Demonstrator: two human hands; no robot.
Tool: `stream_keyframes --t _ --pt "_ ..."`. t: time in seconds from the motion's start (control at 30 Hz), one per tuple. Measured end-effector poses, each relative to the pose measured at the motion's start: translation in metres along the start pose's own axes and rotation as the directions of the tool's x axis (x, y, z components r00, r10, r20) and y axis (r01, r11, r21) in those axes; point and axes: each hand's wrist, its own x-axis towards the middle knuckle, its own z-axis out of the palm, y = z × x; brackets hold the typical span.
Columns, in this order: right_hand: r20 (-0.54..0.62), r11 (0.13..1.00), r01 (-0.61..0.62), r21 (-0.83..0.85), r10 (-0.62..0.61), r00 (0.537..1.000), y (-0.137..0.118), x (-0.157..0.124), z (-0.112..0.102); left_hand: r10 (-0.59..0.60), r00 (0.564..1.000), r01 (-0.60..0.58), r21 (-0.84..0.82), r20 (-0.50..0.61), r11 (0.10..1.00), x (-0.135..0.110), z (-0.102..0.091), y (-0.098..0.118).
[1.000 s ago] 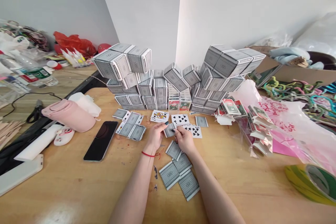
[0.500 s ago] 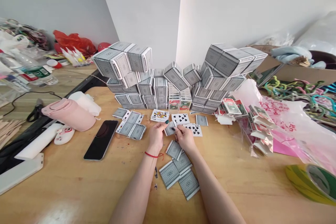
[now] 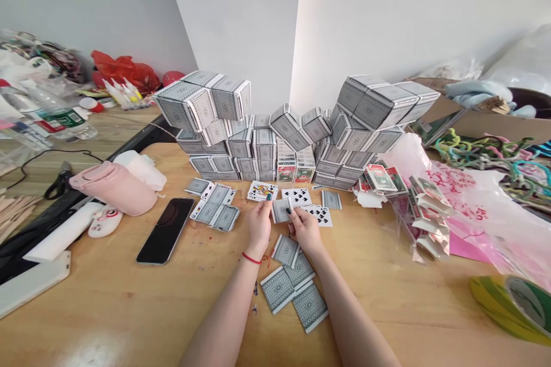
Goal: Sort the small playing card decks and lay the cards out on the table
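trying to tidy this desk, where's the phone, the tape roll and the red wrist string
phone point(image 3: 166, 231), head view, middle of the black screen
tape roll point(image 3: 491, 301), head view, yellow-green outer band
red wrist string point(image 3: 251, 258), head view, middle of the loop across the wrist

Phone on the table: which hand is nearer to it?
Left. The left hand sits right of the phone, not touching it; the right hand is farther right.

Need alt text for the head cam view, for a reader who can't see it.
The left hand and right hand meet at a grey-backed playing card among loose cards on a wooden table. Behind them rises a stacked wall of grey-patterned card boxes. A black smartphone and pink flask lie to the left.
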Motion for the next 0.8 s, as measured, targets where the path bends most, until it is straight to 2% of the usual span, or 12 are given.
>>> stream_keyframes --t 0.23,0.37,0.63,0.8 --pt "0.035 0.969 -0.083 0.235 0.077 0.996 -0.005 -0.001 0.002 0.067 0.989 -0.084 0.129 0.132 0.988 -0.005 0.003 0.002" --pt "0.023 0.959 -0.114 0.261 0.111 0.994 -0.004 -0.002 0.004 0.092 0.981 -0.123 0.182 0.170 0.976 -0.008 0.008 -0.002" --pt "-0.120 1.000 0.030 -0.001 -0.030 0.992 0.000 0.000 0.005 0.134 0.980 -0.172 0.289 0.148 0.942 -0.010 0.010 0.000" --pt "-0.161 0.960 0.077 -0.271 -0.124 0.979 0.001 -0.002 0.004 0.196 0.972 -0.231 0.393 0.128 0.890 -0.011 0.011 -0.001"
